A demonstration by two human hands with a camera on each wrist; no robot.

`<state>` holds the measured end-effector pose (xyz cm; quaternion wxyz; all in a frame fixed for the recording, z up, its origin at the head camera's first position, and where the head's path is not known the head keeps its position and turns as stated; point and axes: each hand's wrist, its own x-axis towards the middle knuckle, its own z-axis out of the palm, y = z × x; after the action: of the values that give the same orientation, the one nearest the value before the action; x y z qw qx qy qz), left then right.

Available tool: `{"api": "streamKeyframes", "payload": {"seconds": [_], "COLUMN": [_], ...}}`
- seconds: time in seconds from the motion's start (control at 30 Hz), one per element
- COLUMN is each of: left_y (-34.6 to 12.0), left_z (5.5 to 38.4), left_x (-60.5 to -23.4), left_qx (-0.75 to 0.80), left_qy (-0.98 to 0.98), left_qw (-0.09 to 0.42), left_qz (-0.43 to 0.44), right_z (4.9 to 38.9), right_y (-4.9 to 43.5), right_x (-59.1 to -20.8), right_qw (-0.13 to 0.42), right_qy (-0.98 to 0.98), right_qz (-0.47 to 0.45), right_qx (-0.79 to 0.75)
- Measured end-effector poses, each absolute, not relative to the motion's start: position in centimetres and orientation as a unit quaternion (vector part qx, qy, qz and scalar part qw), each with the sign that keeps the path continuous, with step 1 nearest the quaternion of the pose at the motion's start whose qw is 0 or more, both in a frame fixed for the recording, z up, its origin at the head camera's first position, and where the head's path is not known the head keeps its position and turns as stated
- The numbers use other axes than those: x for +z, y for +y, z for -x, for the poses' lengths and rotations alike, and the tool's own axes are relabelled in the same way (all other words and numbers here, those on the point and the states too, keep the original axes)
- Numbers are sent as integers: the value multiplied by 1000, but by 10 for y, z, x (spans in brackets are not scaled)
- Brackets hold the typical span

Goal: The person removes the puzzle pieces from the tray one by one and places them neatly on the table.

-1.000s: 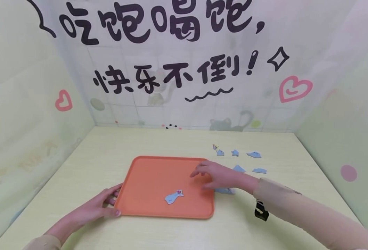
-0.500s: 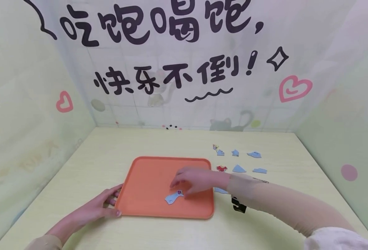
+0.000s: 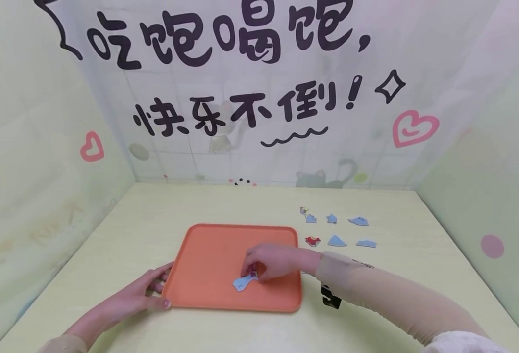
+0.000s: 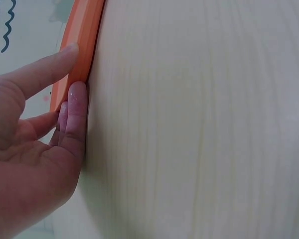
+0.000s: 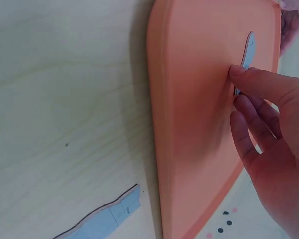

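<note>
An orange tray (image 3: 210,255) lies flat on the table, and a light-blue puzzle piece (image 3: 243,283) with a small purple patch rests in it. My right hand (image 3: 271,260) reaches over the tray's right rim and pinches the piece's right end between thumb and fingers. In the right wrist view the free end of the puzzle piece (image 5: 249,50) sticks out beyond the thumb. At the near left corner my left hand (image 3: 131,296) holds the tray. Its thumb presses the outer wall, and the other fingers bend along the edge, as the left wrist view shows.
Right of the tray, several loose pieces lie in rows on the pale wooden table (image 3: 153,211), among them a red one (image 3: 312,240) and a blue triangle (image 3: 337,240). Another blue piece (image 5: 107,216) lies beside the tray's right edge. Printed cloth walls (image 3: 259,162) enclose the table.
My right hand has moved left from the tray's right rim and lowered onto the puzzle piece, which it now pinches. The left hand stays at the corner.
</note>
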<state>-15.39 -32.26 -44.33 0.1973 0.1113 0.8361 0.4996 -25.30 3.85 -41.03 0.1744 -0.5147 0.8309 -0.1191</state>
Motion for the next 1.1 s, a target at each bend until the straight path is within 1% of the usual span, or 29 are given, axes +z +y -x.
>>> {"api": "streamKeyframes", "payload": {"seconds": [0.1,0.3,0.6,0.77,1.1], "left_y": [-322,-322,-321,-322,-322], "left_z": [154,154,155,156,154], "left_x": [-443,-442,-442,-442,-443], "left_qx": [502,501,490,493,494], "left_qy": [835,834,841,840,838], "left_qw": [193,205,202,201,207], "left_qz": [-119,-104,-106,-104,-102], "right_z": [252,249,249,252,260], "right_y": [39,40,48,53,70], "right_x": [-411,-411,-403,-400,-399], "right_qw": [175,176,195,187,168], "right_qy": [834,843,859,865,860], "right_qz": [508,493,447,439,435], "right_qx": [-126,-126,-154,-156,-209]}}
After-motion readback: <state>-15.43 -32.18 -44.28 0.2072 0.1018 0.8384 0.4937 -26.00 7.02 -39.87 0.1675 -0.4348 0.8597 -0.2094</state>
